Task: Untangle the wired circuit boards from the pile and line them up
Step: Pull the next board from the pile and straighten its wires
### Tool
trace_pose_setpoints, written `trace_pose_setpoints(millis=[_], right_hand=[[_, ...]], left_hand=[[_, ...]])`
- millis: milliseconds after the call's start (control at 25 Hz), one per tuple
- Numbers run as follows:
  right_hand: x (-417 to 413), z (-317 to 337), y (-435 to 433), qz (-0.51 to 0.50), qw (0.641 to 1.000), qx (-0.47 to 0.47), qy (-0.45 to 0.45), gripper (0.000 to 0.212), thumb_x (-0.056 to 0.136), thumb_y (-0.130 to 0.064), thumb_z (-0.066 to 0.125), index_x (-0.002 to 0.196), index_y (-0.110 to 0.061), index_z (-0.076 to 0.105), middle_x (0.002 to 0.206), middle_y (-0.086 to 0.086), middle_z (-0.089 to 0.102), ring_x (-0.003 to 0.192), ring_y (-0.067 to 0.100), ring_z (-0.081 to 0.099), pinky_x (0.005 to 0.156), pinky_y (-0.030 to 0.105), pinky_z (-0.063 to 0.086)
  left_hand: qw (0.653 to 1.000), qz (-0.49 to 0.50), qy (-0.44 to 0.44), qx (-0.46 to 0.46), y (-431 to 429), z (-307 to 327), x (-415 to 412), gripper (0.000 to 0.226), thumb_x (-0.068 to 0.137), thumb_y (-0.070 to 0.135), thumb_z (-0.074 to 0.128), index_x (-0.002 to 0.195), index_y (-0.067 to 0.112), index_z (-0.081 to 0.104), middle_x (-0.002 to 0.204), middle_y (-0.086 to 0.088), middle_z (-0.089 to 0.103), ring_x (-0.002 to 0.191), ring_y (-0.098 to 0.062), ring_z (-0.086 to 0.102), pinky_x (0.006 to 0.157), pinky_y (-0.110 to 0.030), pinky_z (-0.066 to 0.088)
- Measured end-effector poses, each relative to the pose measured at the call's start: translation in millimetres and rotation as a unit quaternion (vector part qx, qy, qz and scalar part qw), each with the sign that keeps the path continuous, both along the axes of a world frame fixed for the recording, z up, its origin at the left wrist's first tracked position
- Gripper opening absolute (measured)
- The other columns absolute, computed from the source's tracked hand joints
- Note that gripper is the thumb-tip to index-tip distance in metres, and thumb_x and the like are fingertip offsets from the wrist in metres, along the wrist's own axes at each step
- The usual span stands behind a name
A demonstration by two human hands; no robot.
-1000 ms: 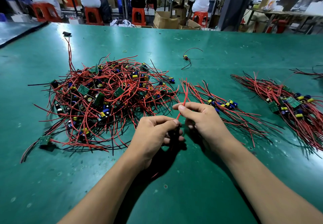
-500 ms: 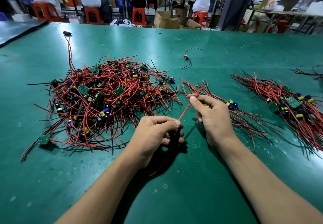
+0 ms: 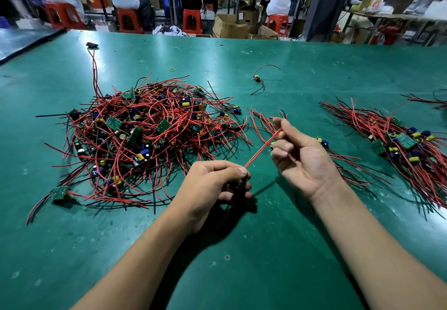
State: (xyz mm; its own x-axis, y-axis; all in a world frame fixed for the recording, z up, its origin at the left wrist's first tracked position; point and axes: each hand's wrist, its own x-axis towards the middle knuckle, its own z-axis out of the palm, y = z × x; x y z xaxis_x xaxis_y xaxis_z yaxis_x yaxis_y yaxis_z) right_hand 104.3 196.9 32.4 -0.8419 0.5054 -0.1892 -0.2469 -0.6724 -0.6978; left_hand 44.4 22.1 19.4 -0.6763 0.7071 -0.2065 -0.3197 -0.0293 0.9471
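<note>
Here, the left hand clenches a small circuit board just above the green table, near the middle. Its red wire runs taut to the right hand, pinched between thumb and fingers. The tangled pile lies left — a lined-up row far right.

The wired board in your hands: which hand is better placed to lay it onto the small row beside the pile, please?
Probably the right hand: it is over the small row and pinches the red wire. The left hand grips the board nearer the pile.
</note>
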Motion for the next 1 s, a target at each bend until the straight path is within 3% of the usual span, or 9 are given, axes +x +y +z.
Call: trace_pose_setpoints(millis=[120,240,440,640,840,1000], right_hand=[[2,0,11,-0.036,0.999,-0.035,0.015,0.012,0.09,-0.014,0.061,0.094,-0.006,0.069,0.07,-0.002,0.063,0.053,0.003,0.057,0.05,0.015,0.05],[3,-2,20,-0.048,0.999,-0.025,0.003,0.016,0.099,-0.014,0.054,0.094,-0.006,0.068,0.07,-0.001,0.068,0.055,0.004,0.061,0.053,0.016,0.053],[2,-13,0,0.053,0.988,0.115,-0.083,0.024,0.091,-0.028,0.063,0.096,-0.008,0.074,0.073,0.0,0.066,0.055,0.006,0.058,0.05,0.019,0.05],[4,-19,-16,0.17,0.954,0.237,-0.07,0.028,0.078,-0.028,0.077,0.104,-0.016,0.077,0.077,-0.001,0.061,0.056,0.01,0.052,0.05,0.025,0.037],[3,-20,-20,0.111,0.971,0.198,-0.07,0.022,0.067,-0.019,0.083,0.088,-0.015,0.078,0.063,-0.001,0.06,0.051,0.008,0.051,0.044,0.019,0.04],[-4,-21,-26,0.012,0.98,0.186,-0.067,0.01,0.072,-0.006,0.078,0.077,-0.014,0.076,0.071,0.002,0.065,0.047,0.009,0.049,0.044,0.02,0.041]], left_hand=[[1.0,0.001,-0.001,0.004,-2,-1,-1,0.014,0.085,0.0,0.064,0.073,0.001,0.073,0.071,-0.02,0.068,0.064,-0.03,0.068,0.062,-0.03,0.058],[1.0,0.015,-0.008,0.014,-2,-2,-1,0.016,0.086,0.0,0.063,0.073,0.001,0.073,0.07,-0.017,0.069,0.065,-0.028,0.068,0.067,-0.034,0.059],[0.996,0.051,-0.048,0.047,0,-1,1,0.011,0.089,0.001,0.061,0.084,-0.003,0.069,0.071,-0.018,0.067,0.06,-0.026,0.067,0.061,-0.03,0.059],[0.997,0.041,-0.055,0.032,-2,0,0,0.011,0.089,0.001,0.06,0.088,-0.006,0.068,0.068,-0.019,0.066,0.058,-0.027,0.066,0.058,-0.03,0.059],[0.998,0.022,-0.052,0.022,-3,2,-1,0.011,0.086,0.0,0.061,0.081,-0.004,0.07,0.067,-0.019,0.064,0.055,-0.027,0.063,0.055,-0.028,0.056],[0.999,0.005,-0.032,0.009,-2,2,0,0.012,0.088,-0.001,0.06,0.082,-0.005,0.07,0.067,-0.019,0.066,0.054,-0.026,0.064,0.053,-0.025,0.056]])
